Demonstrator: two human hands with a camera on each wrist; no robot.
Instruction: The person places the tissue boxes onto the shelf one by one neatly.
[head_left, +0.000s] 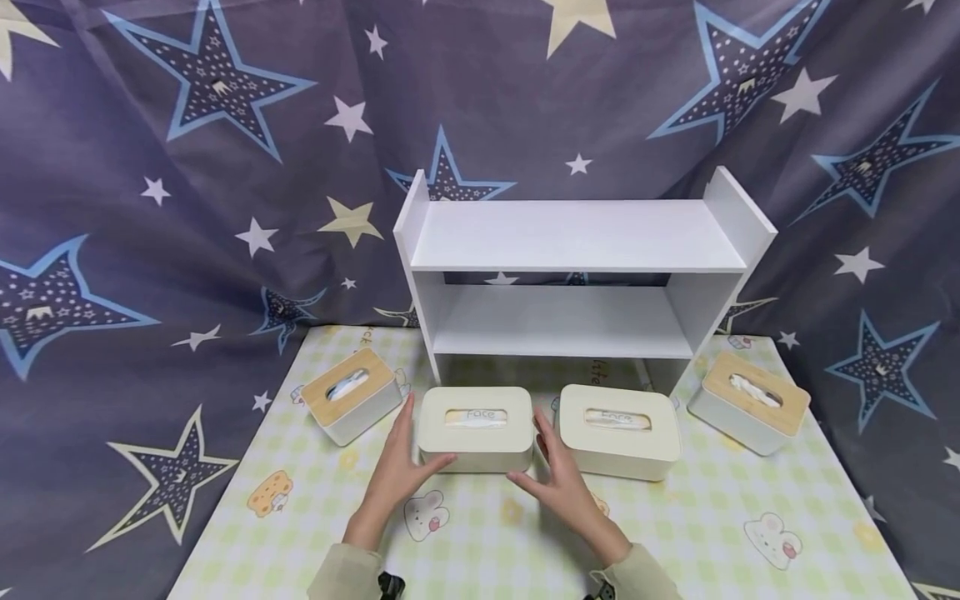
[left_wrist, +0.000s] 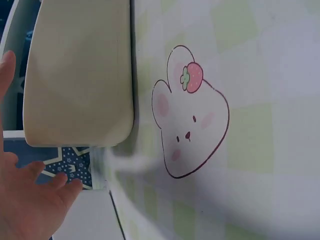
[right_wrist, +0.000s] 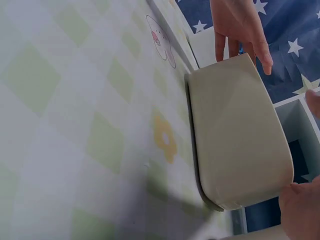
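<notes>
Head view: both hands in lower centre of frame, either side of the centre cream box (head_left: pixel 476 442), which sits upright on the checked tablecloth (head_left: pixel 487 550), below the white shelf (head_left: pixel 577 237). Left hand (head_left: pixel 396 477) reaches up from lower left, fingers extended along the box's left side, thumb splayed toward its lower front edge. Right hand (head_left: pixel 566 492) mirrors it from lower right, fingers up in the gap before the other cream box (head_left: pixel 619 443), thumb angled inward. Grip: both spread, thumbs well off the fingers. Can't tell if either presses the sides; right wrist view shows the right hand overlapping the box's lower-right corner.
</notes>
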